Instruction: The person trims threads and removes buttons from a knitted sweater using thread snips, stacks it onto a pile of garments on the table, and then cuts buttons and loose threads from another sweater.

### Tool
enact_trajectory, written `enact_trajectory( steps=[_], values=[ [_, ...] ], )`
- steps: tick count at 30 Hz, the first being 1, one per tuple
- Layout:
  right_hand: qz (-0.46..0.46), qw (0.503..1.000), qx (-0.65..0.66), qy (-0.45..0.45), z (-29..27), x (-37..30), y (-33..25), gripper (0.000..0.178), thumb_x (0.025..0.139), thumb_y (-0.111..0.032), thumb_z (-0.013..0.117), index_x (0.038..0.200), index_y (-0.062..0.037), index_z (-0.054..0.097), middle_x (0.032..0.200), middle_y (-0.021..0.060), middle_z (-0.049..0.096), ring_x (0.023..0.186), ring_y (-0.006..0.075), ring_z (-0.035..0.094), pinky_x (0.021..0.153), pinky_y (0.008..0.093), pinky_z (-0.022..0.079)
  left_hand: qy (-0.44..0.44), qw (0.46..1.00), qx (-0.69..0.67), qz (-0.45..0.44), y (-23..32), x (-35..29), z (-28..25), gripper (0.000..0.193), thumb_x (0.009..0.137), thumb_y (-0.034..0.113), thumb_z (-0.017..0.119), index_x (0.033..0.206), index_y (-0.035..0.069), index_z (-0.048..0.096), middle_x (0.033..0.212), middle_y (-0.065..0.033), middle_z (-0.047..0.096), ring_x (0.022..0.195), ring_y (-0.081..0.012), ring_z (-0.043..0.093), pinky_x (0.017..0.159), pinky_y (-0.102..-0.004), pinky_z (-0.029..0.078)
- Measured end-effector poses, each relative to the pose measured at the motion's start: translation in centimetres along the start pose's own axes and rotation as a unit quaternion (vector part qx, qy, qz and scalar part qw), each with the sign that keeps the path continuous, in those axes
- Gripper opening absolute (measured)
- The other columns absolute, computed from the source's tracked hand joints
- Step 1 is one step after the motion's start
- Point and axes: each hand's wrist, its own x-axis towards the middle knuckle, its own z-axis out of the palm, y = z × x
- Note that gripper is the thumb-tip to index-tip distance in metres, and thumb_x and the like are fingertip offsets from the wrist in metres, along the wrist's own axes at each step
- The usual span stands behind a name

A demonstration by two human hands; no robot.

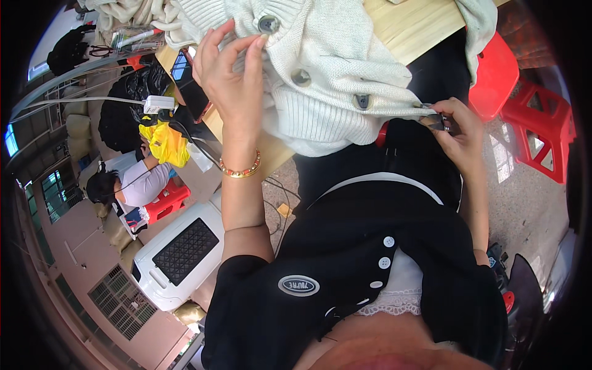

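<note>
I see a cream knit garment [345, 68] draped over the edge of the wooden tabletop [413, 28]. The left hand's [229, 80] fingers pinch it beside a dark button [269, 24]; the right hand's [462, 132] fingers grip a small dark tool [441, 123] at its hem. Beyond: red stools [493, 74], speckled floor [512, 206], a seated co-worker [143, 186].

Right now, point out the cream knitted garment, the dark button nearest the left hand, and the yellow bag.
Cream knitted garment [338, 66], head view: on its plain knit.
Dark button [268, 24], head view: on its face.
Yellow bag [166, 144], head view: on its crumpled side.
</note>
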Motion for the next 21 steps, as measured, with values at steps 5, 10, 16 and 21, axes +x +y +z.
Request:
enact_trajectory(
  steps=[5,10,16,21],
  values=[
    [-0.002,1.000,0.006,0.002,0.0,0.2,-0.1,0.024,0.070,0.002,0.069,0.093,-0.0025,0.063,0.077,0.0018,0.060,0.060,0.0067,0.051,0.053,0.0212,0.037,0.022,0.998,-0.042,0.043,-0.2,0.1,-0.3,0.011,0.087,0.015,0.065,0.090,0.004,0.063,0.123,-0.0121,0.059,0.123,-0.0309,0.048,0.106,-0.0427,0.030],
    [0.000,1.000,0.014,0.004,0.2,0.2,0.0,0.023,0.071,0.002,0.070,0.093,-0.0025,0.063,0.078,0.0016,0.060,0.062,0.0063,0.052,0.054,0.0204,0.038,0.087,0.958,-0.264,-0.063,0.8,0.7,-1.4,0.010,0.091,0.013,0.060,0.091,0.004,0.063,0.124,-0.0109,0.059,0.124,-0.0281,0.047,0.105,-0.0388,0.033],
    [-0.008,1.000,0.014,0.009,0.1,0.2,0.0,0.023,0.071,0.002,0.070,0.092,-0.0024,0.063,0.077,0.0012,0.060,0.061,0.0053,0.051,0.053,0.0203,0.037,-0.023,0.996,0.080,0.023,0.8,0.5,-0.3,0.031,0.078,0.039,0.074,0.093,0.012,0.071,0.133,-0.0132,0.051,0.134,-0.0383,0.033,0.110,-0.0598,0.010],
    [0.003,1.000,0.014,-0.001,-0.1,0.1,-0.1,0.023,0.072,0.003,0.070,0.093,-0.0020,0.063,0.078,0.0012,0.060,0.061,0.0049,0.051,0.053,0.0201,0.037,-0.029,0.997,0.074,0.014,0.2,-0.2,0.6,0.025,0.079,0.035,0.073,0.091,0.013,0.072,0.134,-0.0118,0.052,0.136,-0.0368,0.032,0.111,-0.0600,0.008]
  ],
)
